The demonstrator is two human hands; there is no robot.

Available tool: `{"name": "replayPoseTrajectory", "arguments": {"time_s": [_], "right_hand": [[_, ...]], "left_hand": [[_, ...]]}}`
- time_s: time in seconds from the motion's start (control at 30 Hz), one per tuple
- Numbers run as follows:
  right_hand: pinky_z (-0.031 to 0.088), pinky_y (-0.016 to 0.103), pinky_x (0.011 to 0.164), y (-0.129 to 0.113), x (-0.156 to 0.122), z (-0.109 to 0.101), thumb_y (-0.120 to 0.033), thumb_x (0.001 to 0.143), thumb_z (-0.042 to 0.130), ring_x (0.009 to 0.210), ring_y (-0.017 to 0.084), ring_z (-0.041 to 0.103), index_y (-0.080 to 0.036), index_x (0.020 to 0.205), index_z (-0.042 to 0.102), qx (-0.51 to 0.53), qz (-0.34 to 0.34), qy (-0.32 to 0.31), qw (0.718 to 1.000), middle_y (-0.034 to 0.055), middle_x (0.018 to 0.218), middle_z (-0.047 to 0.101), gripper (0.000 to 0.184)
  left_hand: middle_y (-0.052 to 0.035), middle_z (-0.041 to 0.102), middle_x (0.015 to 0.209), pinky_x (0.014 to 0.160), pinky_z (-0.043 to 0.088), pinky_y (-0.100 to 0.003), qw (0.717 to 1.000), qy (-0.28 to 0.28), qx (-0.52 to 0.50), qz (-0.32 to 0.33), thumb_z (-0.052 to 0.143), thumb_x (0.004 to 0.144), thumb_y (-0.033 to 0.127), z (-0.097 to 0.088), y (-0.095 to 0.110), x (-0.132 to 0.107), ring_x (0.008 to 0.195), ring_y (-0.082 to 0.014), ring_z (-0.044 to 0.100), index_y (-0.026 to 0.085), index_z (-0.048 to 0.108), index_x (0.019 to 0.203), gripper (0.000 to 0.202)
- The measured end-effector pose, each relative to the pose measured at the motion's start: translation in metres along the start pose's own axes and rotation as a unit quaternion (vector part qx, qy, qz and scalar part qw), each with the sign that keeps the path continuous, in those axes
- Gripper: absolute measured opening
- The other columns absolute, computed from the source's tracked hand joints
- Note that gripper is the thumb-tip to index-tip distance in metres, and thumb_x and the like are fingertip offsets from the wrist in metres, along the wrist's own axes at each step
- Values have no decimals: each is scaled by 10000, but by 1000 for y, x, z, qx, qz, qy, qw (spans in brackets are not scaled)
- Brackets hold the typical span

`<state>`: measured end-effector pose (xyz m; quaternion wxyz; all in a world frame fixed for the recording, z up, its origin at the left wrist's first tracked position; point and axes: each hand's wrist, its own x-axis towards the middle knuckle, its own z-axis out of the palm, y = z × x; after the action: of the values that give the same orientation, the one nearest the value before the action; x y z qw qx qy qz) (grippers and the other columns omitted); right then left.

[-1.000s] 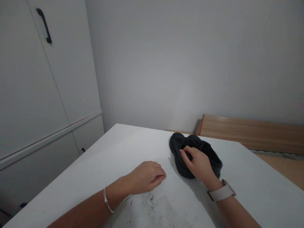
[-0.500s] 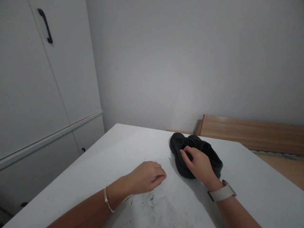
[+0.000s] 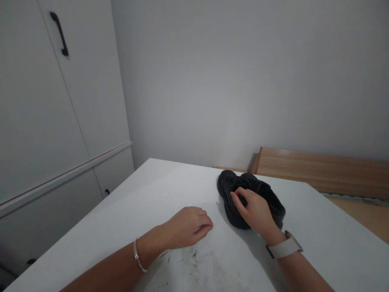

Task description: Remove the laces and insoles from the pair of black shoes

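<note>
A black lace-up shoe [image 3: 234, 186] lies on the white table [image 3: 158, 194], toe pointing away from me. My right hand [image 3: 255, 213] rests on its near side, fingers curled onto the lace area, gripping it; a white watch strap is on that wrist. My left hand [image 3: 187, 227] lies on the tabletop to the left of the shoe, fingers curled under in a loose fist with nothing seen in it. A thin silver bracelet circles the left wrist.
Dark smudges [image 3: 197, 263] mark the table near me. A white cabinet with a black handle [image 3: 60, 34] stands at the left. A wooden board or bed frame [image 3: 319, 168] runs along the wall behind the table at right.
</note>
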<state>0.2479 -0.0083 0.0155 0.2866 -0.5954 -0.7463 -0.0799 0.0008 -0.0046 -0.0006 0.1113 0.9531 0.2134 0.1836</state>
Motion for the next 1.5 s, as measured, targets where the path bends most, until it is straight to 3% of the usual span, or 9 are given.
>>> {"name": "replayPoseTrajectory", "arguments": {"time_s": [0.3,0.53,0.7,0.83,0.93,1.13,1.23,1.37,1.5], "right_hand": [[453,341,728,1,0,-13,-374,882,571,848,262,674,-203,942,625,9,-28,-68,997,63,919,718,190],[387,298,590,-11,-3,-5,-396,933,538,621,210,658,-201,750,622,10,-35,3,999,22,674,685,280],[357,283,568,-34,-10,-5,-327,962,514,555,165,611,-184,665,582,43,-105,79,990,19,600,625,336],[368,272,580,-61,-20,-8,-213,958,490,588,151,594,-169,764,605,134,-173,77,973,31,652,635,230],[351,277,558,-82,-29,-9,-166,941,471,576,149,562,-162,816,617,179,-233,65,953,29,646,619,192],[361,298,554,-102,-43,-13,-167,943,447,569,162,551,-161,890,630,221,-324,55,918,33,635,632,190],[402,308,577,-102,-46,-18,-261,999,389,583,167,580,-155,959,627,237,-369,57,897,39,652,663,264],[435,319,599,-93,-40,-25,-256,1001,366,631,183,595,-160,1066,604,273,-339,97,895,49,702,661,264],[447,349,668,-73,-26,-30,-115,923,424,754,208,579,-210,1024,578,303,-228,110,919,58,816,616,207]], "left_hand": [[-45,709,888,779,469,-290,1000,10,-14,3,465,974,222,3,-4,-1,829,-195,649,188,676,943,216],[-40,704,878,758,470,-291,1000,14,0,4,482,961,203,2,-1,0,819,-193,648,189,673,944,193],[-45,694,886,779,473,-331,997,67,19,-35,477,958,207,2,-4,2,827,-214,635,187,658,954,182],[-66,670,958,817,471,-349,979,179,-42,-87,470,977,257,-2,-3,2,898,-219,608,174,617,1002,170],[-72,645,997,856,464,-352,961,241,-108,-84,474,979,272,-6,0,2,952,-215,588,178,593,1046,166],[-94,570,1129,948,439,-380,957,239,-165,-13,562,926,258,-12,5,3,1068,-228,531,205,565,1172,252],[-96,547,1126,948,429,-399,959,231,-161,-6,561,898,213,-14,8,2,1057,-234,520,206,579,1131,233],[-91,555,1090,936,414,-419,961,235,-149,1,550,867,177,-15,12,1,1044,-245,509,203,573,1080,216],[-91,548,1107,953,390,-437,960,246,-134,-12,551,861,186,-14,13,0,1071,-258,488,205,550,1040,180]]}}
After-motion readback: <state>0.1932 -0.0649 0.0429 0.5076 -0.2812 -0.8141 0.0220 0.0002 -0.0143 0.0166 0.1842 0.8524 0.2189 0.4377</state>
